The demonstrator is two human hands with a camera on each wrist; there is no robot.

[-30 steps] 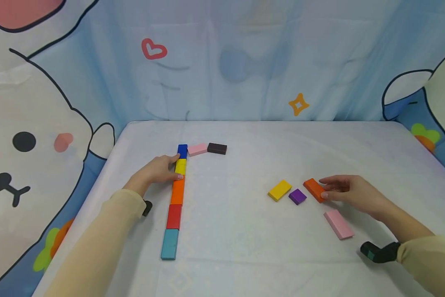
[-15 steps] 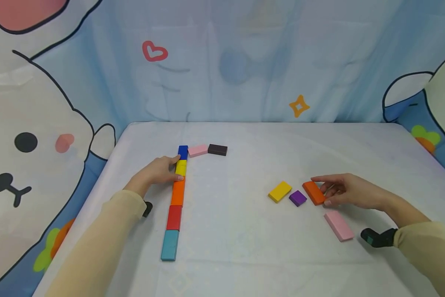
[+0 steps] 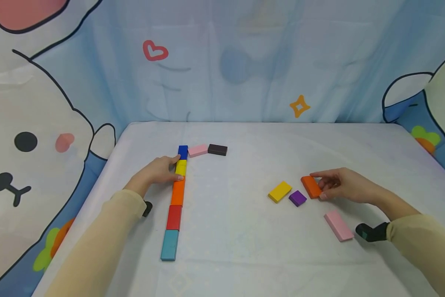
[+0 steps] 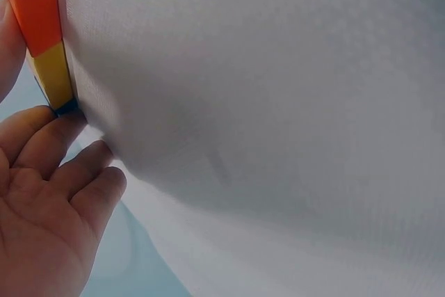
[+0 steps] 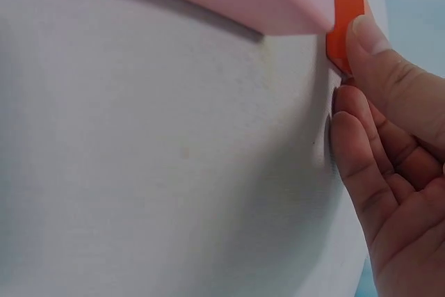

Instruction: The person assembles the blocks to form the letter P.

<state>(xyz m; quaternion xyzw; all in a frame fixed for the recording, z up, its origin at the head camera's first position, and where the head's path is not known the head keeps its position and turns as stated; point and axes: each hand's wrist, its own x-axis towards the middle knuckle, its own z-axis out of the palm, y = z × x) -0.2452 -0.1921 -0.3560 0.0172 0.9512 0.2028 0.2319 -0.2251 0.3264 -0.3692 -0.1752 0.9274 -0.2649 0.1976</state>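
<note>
On the right side of the bench [image 3: 244, 239], my right grip [image 3: 342, 185] pinches the loose orange block [image 3: 309, 187], thumb at its near end and index finger at its far end. I cannot tell whether the block is clear of the surface. It lies just right of the purple block [image 3: 297, 198]; the yellow slab [image 3: 279, 192] lies farther left, and the large pink block [image 3: 338, 225] lies nearer and to the right.

On the left side, my left grip [image 3: 156, 171] rests against the column [image 3: 173, 212], fingers and thumb extended, enclosing nothing. From far to near, the column comprises a blue block [image 3: 183, 151], a yellow block [image 3: 181, 167], a second orange block [image 3: 177, 192], a red block [image 3: 173, 220] and a teal block [image 3: 169, 245]. Beside the blue block, to its right, lie the small pink block [image 3: 198, 150], slightly skewed, and the black block [image 3: 217, 149].

Recommended handling, in my judgement:

1. I should seat thumb and index finger squarely on opposite ends, so the loose orange block cannot swivel.
2. I should raise it vertically before any sideways travel; dragging could disturb the purple block.
3. I should apply only light left-side pressure; pushing could open the column's joints.
</note>
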